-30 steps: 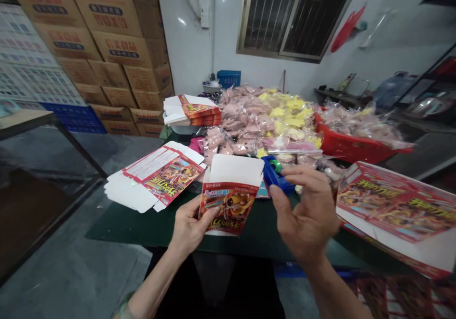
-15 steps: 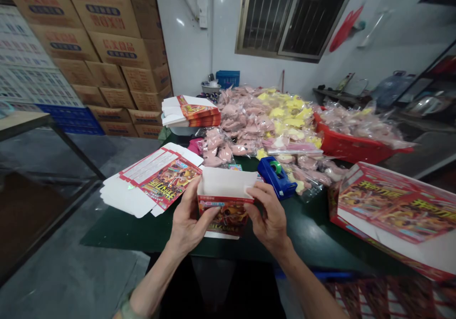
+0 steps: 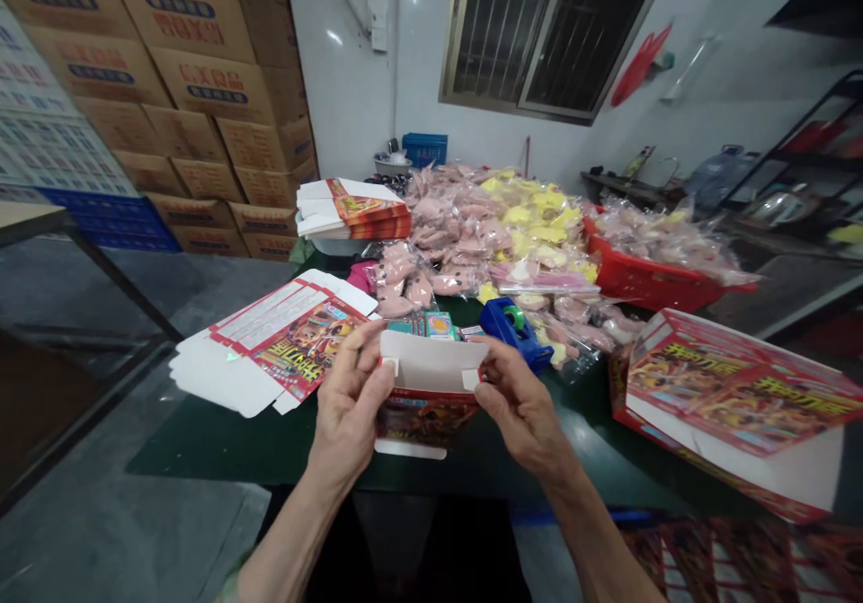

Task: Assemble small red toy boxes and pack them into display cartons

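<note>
A small red printed cardboard box point(image 3: 431, 416) is held up over the green table, its top open and a white flap standing at the back. My left hand point(image 3: 351, 401) grips its left side, the thumb on the small white corner flap. On the opposite side, my right hand point(image 3: 519, 396) pinches the right edge near the other corner flap. Flat unfolded cartons point(image 3: 283, 342) lie to the left of my left hand. Just behind the box are some small colourful cards point(image 3: 438, 324) and a blue tape dispenser point(image 3: 516, 333).
A heap of bagged pink and yellow pieces point(image 3: 472, 226) covers the table's back. A red basket point(image 3: 647, 275) holds more. A larger red display box point(image 3: 728, 405) stands at right, a stack of folded cartons point(image 3: 357, 212) at back left. Brown cardboard boxes point(image 3: 209, 82) are piled by the wall.
The box's front has tipped down slightly, showing more of its inside and both corner flaps. My left thumb has moved from the front panel up to the left flap. The view has shifted slightly.
</note>
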`<state>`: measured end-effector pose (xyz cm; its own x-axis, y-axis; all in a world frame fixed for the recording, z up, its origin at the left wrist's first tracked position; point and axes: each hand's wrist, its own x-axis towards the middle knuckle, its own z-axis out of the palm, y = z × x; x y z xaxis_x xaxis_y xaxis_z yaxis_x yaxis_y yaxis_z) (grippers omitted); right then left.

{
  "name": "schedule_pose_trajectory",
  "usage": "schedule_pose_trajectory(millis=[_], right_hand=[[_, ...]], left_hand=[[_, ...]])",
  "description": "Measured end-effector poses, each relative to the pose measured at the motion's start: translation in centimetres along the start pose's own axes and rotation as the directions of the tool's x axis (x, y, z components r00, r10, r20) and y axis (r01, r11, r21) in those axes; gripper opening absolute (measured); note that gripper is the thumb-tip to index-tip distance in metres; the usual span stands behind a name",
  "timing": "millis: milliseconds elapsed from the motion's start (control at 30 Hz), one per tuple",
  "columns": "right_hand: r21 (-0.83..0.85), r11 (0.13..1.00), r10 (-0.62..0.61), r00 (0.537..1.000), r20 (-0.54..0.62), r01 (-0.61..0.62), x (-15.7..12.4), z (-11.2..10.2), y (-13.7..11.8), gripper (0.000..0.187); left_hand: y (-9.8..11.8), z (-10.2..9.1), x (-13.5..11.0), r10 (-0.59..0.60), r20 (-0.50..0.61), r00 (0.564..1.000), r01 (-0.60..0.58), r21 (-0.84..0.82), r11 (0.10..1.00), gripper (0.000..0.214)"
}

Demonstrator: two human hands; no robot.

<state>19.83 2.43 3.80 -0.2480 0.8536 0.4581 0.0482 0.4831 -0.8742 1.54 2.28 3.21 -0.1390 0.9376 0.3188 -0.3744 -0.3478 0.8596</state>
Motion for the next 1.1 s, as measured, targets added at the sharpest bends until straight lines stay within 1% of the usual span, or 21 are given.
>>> schedule_pose_trajectory(millis=[33,67,100,133,200,233,300,400,467,533,567,633,733,833,933,1000,1100], right_hand=[[-0.025,1.000,-0.007,0.999,0.031,0.008,0.2,-0.2,0.1,0.030],[-0.059,0.998,-0.034,0.999,0.034,0.035,0.3,-0.3,0.3,0.025],[-0.093,0.993,-0.072,0.997,0.008,0.072,0.3,-0.4,0.5,0.021],[-0.127,0.986,-0.115,0.993,-0.032,0.110,0.3,-0.4,0.6,0.019],[-0.172,0.974,-0.167,0.982,-0.092,0.150,0.1,-0.4,0.8,0.020],[-0.173,0.973,-0.169,0.980,-0.102,0.150,-0.1,-0.4,0.9,0.020],[-0.148,0.981,-0.138,0.987,-0.082,0.125,-0.7,-0.5,0.9,0.021],[-0.095,0.991,-0.094,0.995,-0.031,0.091,-1.5,-0.7,0.8,0.021],[-0.062,0.994,-0.095,0.995,-0.038,0.093,-1.8,-0.8,0.8,0.021],[-0.045,0.995,-0.097,0.994,-0.060,0.094,-1.9,-1.0,0.7,0.022],[-0.058,0.994,-0.093,0.993,-0.072,0.089,-1.9,-1.1,0.7,0.022],[-0.137,0.989,-0.073,0.994,-0.084,0.061,-1.8,-1.3,0.5,0.019],[-0.317,0.948,-0.053,0.996,-0.069,0.029,-1.6,-1.4,-0.1,0.017],[-0.420,0.907,-0.076,0.994,-0.075,0.037,-1.5,-1.2,-0.9,0.016],[-0.422,0.906,-0.097,0.990,-0.105,0.044,-1.5,-1.0,-1.4,0.014],[-0.396,0.917,-0.087,0.990,-0.108,0.038,-1.5,-1.0,-1.6,0.013],[-0.364,0.931,-0.084,0.991,-0.099,0.042,-1.5,-0.9,-1.4,0.014]], left_hand=[[0.3,0.0,0.2,-0.029,0.031,0.999,0.030,-0.022,0.999,0.030],[0.5,0.0,0.3,-0.026,0.049,0.998,0.027,-0.021,0.999,0.019],[0.5,0.0,0.4,-0.001,0.057,0.998,0.001,-0.006,1.000,0.010],[0.4,0.0,0.4,0.038,0.056,0.998,-0.039,0.017,0.999,0.006],[-0.2,-0.1,0.2,0.099,0.052,0.994,-0.102,0.054,0.993,0.013],[-0.6,-0.2,0.0,0.111,0.051,0.993,-0.114,0.058,0.992,0.013],[-1.4,-0.3,-0.4,0.091,0.082,0.992,-0.094,0.032,0.995,0.014],[-1.8,-0.6,-1.0,0.083,0.196,0.977,-0.086,0.004,0.996,0.024],[-1.3,-0.7,-1.1,0.104,0.243,0.964,-0.129,0.089,0.988,0.025],[-0.5,-0.7,-0.9,0.109,0.285,0.952,-0.183,0.247,0.952,0.017],[0.0,-0.7,-0.6,0.100,0.316,0.944,-0.207,0.327,0.922,0.013],[0.9,-0.7,0.0,0.065,0.387,0.920,-0.251,0.452,0.856,0.014],[1.8,-0.7,0.9,0.037,0.460,0.887,-0.319,0.553,0.770,0.017],[2.4,-0.6,1.5,0.086,0.499,0.862,-0.398,0.563,0.725,0.015],[3.2,-0.5,1.8,0.100,0.549,0.830,-0.445,0.542,0.713,0.015],[3.6,-0.6,1.9,0.089,0.606,0.790,-0.485,0.529,0.696,0.015],[3.9,-1.0,2.0,0.088,0.680,0.728,-0.569,0.527,0.631,0.019]])
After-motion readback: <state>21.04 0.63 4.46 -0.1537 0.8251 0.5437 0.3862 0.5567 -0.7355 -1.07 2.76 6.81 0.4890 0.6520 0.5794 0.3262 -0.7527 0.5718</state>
